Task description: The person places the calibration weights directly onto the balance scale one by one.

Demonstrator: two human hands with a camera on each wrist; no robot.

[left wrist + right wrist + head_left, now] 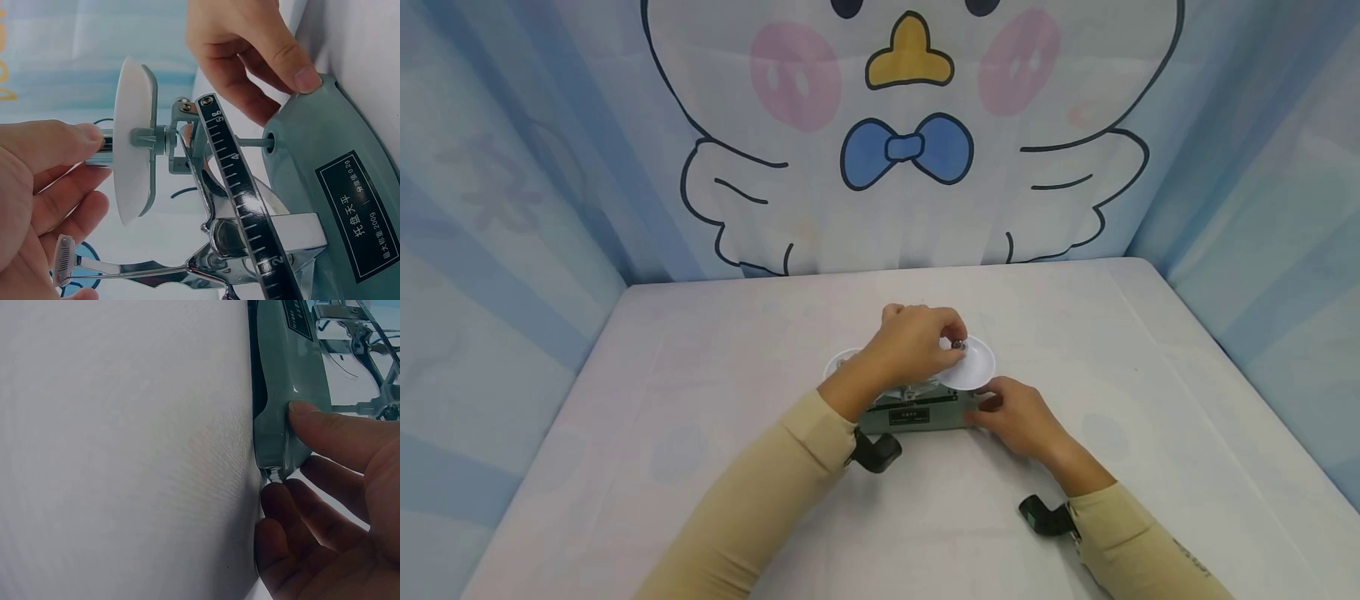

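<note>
A green pan balance [880, 418] stands on the table, its label facing the person. My left hand [917, 337] pinches a small shiny metal weight [99, 156] between thumb and fingers, right at the face of the right-hand white pan [976, 367]. In the left wrist view the black graduated beam [240, 181] runs above the base. My right hand [350, 487] grips the right end of the green base [292, 375], thumb on its casing and fingers curled round near a small metal screw foot [274, 475]. The left pan [838, 361] is partly hidden behind my left forearm.
A pale cloth covers the table [715, 350]. Behind it hangs a curtain [910, 225] with a cartoon bird print, and blue fabric walls [490, 250] close in both sides. Black wrist cameras [877, 452] jut from both sleeves.
</note>
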